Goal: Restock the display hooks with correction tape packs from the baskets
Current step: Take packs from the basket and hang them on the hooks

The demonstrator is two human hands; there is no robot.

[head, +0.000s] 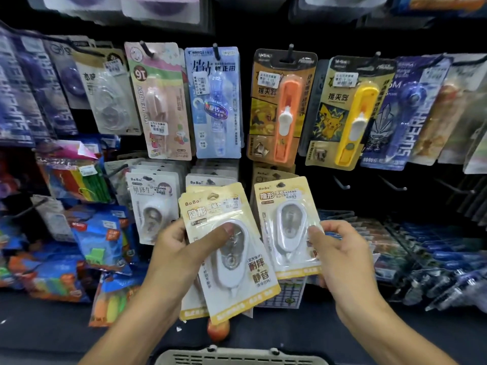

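Note:
My left hand (pixel 181 248) grips a small stack of yellow correction tape packs (pixel 232 256), thumb pressed on the clear blister of the front one. My right hand (pixel 340 256) pinches the lower right edge of one more yellow pack (pixel 287 222), held upright in front of a hook in the lower row where similar yellow packs hang behind it. To the left hang white packs (pixel 152 204) of the same brand. Bare black hooks (pixel 342 183) stick out to the right of the held pack. A grey basket rim (pixel 237 359) shows at the bottom edge.
The upper row holds a pink pack (pixel 163 101), a blue pack (pixel 214 101), an orange clip pusher (pixel 282 109) and a yellow one (pixel 347 111). Coloured stationery packs (pixel 97 241) crowd the lower left; dark blue packs (pixel 421 254) lie lower right. A red round object (pixel 218 331) sits below the stack.

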